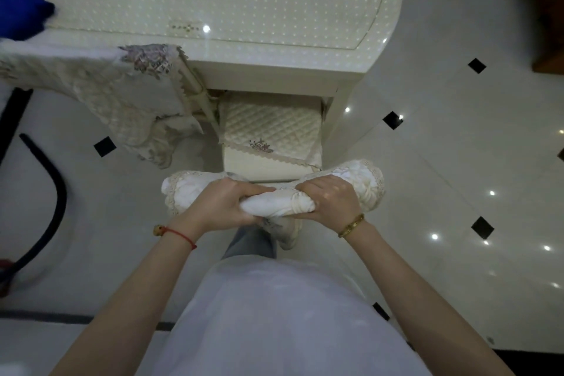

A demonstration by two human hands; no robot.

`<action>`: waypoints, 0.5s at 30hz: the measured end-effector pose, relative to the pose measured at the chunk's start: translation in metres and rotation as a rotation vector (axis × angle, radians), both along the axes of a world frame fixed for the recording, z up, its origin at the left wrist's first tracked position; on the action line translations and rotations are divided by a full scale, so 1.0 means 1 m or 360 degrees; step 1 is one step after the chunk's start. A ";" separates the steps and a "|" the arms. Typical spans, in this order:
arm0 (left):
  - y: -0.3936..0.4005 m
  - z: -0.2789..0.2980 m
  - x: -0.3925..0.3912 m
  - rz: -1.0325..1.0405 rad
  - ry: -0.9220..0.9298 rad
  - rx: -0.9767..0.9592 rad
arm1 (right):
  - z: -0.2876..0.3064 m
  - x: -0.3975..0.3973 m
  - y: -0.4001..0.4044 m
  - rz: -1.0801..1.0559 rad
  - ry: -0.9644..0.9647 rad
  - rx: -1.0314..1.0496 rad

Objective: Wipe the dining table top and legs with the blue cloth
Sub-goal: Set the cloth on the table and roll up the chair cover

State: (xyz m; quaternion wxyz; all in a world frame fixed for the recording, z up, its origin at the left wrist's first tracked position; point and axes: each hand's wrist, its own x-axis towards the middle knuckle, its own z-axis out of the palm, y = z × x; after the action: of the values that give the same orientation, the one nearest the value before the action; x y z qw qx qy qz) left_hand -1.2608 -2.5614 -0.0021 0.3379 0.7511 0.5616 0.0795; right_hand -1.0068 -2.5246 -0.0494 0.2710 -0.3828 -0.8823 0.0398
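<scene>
Both hands are wrapped round a rolled-up white lace-edged fabric bundle (274, 192), held level in front of the body: the left hand (225, 204) has its fingers curled over the roll near its left end, the right hand (331, 198) clenches it toward the right end, and the fabric looks twisted between them. Just beyond the bundle stands a cream quilted chair seat (270, 128) tucked under the near edge of the glossy white dining table with a dotted top (274, 9). A quilted beige chair cover with floral embroidery (100, 91) hangs over a chair back to the left. The task's thing, a bright blue cloth (23, 9), lies on the tabletop at its far left, well apart from either hand and partly cut off by the frame. It looks soft, light and limp, so it would likely bunch in the palm; taking it by its middle and flattening it under spread fingers seems best for wiping.
</scene>
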 end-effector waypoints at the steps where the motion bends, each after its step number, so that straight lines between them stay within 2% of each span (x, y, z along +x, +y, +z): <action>1: 0.016 0.000 -0.003 0.0008 0.0000 -0.0001 | 0.001 -0.003 0.017 -0.0003 0.0000 0.0007; 15: 0.208 0.009 -0.042 -0.0012 -0.0060 -0.0018 | 0.010 -0.045 0.191 -0.0219 -0.0042 -0.0070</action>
State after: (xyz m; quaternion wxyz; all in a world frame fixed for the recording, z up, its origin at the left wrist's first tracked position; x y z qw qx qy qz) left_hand -1.3024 -2.3539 0.0071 0.3530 0.7497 0.5526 0.0893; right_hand -1.0518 -2.3332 -0.0393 0.2531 -0.4488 -0.8563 0.0355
